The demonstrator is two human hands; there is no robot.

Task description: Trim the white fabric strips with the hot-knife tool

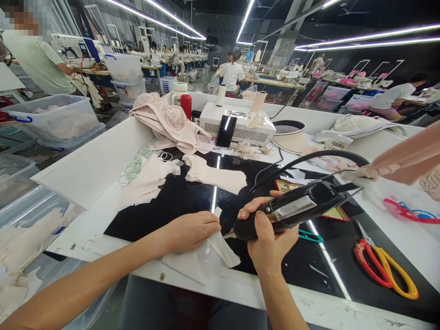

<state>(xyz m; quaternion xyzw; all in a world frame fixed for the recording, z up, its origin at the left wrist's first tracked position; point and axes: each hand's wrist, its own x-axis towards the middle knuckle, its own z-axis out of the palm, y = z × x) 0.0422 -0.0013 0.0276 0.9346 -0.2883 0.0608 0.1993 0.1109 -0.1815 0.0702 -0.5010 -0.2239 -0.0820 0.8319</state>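
Observation:
My left hand (195, 230) is closed on a pale cream fabric piece (223, 250), pinching it at the front edge of the black work surface. Another cream piece (184, 266) lies flat just under that hand. My right hand (271, 243) wraps around a black corded handheld tool (302, 206) with a metal lever on its side. Its rounded end points left, close to the fabric, and whether they touch is hidden. Farther back lie a stack of cut cream pieces (216, 174) and more cut pieces (147, 176) on the left.
Scissors with red and yellow handles (385, 270) lie at the right. A teal clip-like item (310, 236) and a red-rimmed tray (335, 214) sit behind the tool. A phone (226, 130) leans on a white vented box (209, 117). Lace bras (168, 119) are heaped at back left.

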